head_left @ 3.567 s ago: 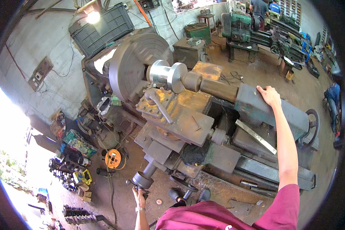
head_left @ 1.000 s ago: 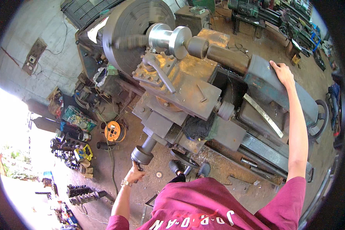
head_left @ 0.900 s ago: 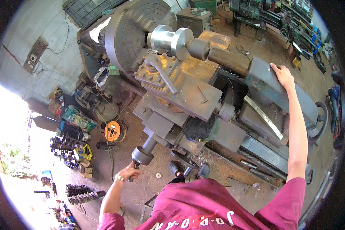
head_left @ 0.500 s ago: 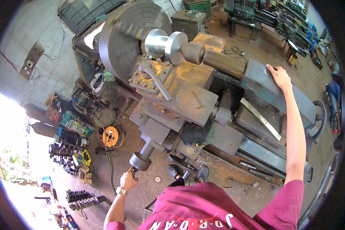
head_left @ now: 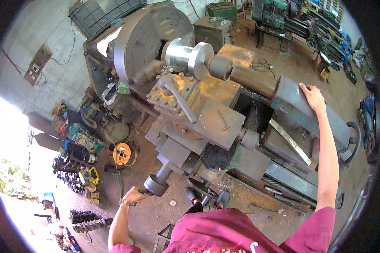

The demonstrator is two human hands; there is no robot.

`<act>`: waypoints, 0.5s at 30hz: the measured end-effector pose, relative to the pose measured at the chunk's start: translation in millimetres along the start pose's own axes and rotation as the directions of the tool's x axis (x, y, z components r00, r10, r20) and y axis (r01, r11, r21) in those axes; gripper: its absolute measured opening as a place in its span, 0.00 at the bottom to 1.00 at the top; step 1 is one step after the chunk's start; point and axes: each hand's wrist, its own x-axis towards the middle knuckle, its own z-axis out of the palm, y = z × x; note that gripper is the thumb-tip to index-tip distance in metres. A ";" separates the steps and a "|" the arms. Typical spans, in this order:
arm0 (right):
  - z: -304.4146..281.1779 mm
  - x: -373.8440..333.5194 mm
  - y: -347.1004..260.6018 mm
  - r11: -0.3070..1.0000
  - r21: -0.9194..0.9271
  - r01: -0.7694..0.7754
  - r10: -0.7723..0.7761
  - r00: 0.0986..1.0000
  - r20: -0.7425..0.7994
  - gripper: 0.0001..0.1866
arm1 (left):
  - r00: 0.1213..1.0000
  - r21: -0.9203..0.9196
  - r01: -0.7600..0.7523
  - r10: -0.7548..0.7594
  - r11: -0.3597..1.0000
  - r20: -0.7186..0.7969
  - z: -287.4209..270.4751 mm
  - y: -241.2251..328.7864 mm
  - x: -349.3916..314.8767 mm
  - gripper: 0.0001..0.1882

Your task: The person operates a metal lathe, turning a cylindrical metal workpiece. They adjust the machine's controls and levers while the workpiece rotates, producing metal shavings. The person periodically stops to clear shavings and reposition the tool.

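Observation:
A large lathe fills the middle of the view. My left hand (head_left: pixel 135 195) is closed on the crank handle (head_left: pixel 145 192) of the cross-slide handwheel (head_left: pixel 156 184). My right hand (head_left: pixel 313 96) lies on top of the grey tailstock (head_left: pixel 291 97), its fingers laid over the casting and holding nothing. A shiny metal spool-shaped workpiece (head_left: pixel 190 57) sits between the big chuck (head_left: pixel 143 46), blurred by spinning, and the tailstock centre (head_left: pixel 219 66). Beside the workpiece stands the tool post (head_left: pixel 173 92) with its long clamping lever (head_left: pixel 182 103). The cutting tip is too small to make out.
A flat metal bar (head_left: pixel 289 141) leans along the tailstock base. The tailstock handwheel (head_left: pixel 355 143) is at the right. An orange cable reel (head_left: pixel 123 154) and crankshafts (head_left: pixel 88 225) lie on the floor at left. Another green lathe (head_left: pixel 278 17) stands at the back.
My left hand and the crank handle have swung round the handwheel, left and slightly up. The right hand stays on the tailstock. The whole view has shifted slightly.

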 end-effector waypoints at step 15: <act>-2.7 -5.6 -7.0 0.999 0.034 0.003 -0.002 0.999 -0.033 0.36 | 0.990 0.256 0.017 0.019 0.966 -0.137 -3.3 -1.6 13.2 0.16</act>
